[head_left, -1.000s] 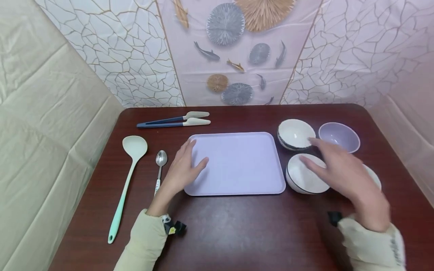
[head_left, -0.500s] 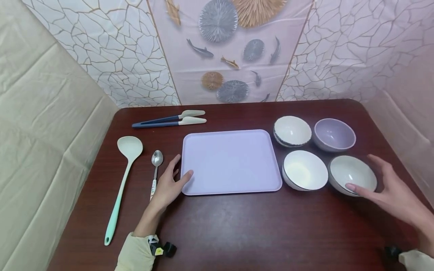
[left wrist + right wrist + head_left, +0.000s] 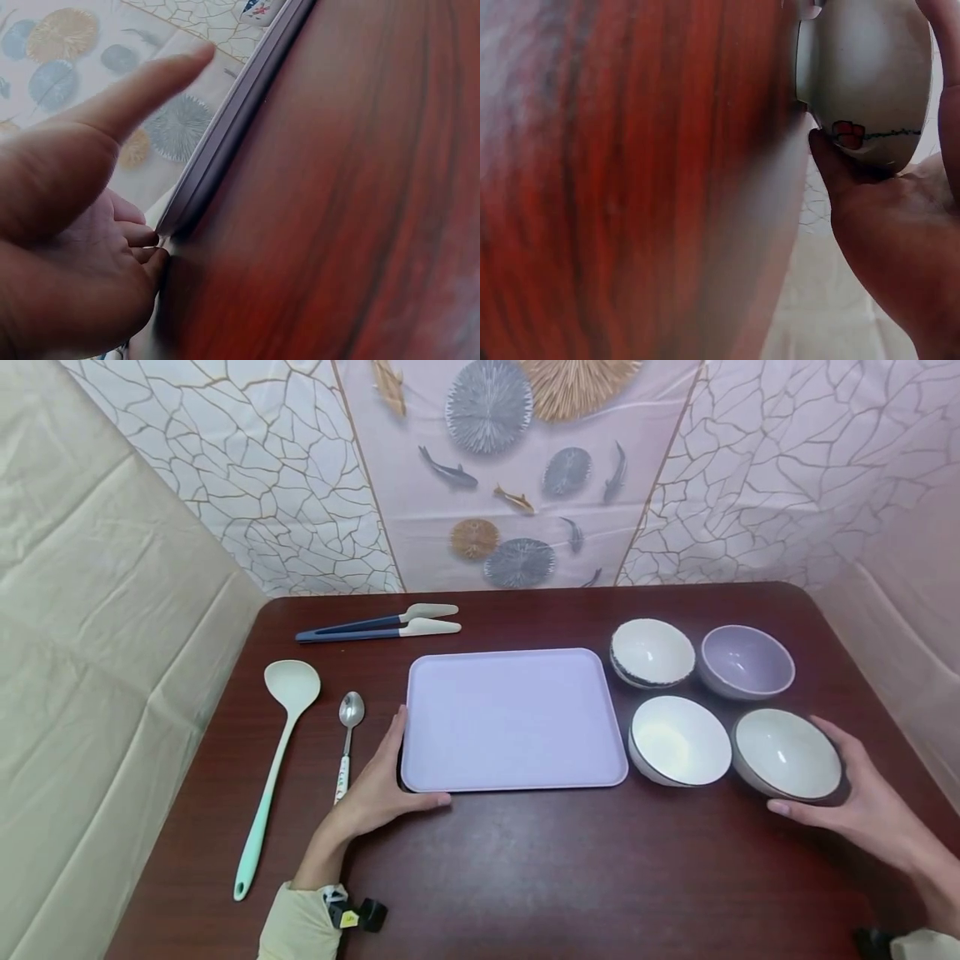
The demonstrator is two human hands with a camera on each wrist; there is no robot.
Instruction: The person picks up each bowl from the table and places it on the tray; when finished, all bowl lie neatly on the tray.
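Note:
At the lower left corner of the lilac tray, my left hand has its fingers along the left edge and its straight thumb by the front edge. The left wrist view shows that thumb extended and the fingertips right at the tray's rim. My right hand holds the greyish-white bowl at the front right, thumb at its front and fingers round its right side. Seen from the right wrist, this bowl bears a small red motif and a dark line.
Beside the held bowl stands a white bowl. Behind them are a dark-rimmed white bowl and a purple bowl. Left of the tray lie a teaspoon and a mint-handled ladle; blue-and-white tongs lie behind it.
My right hand has moved right, from over the bowls to the greyish-white bowl's side, and closed round it. My left hand has drawn back from over the tray to its corner.

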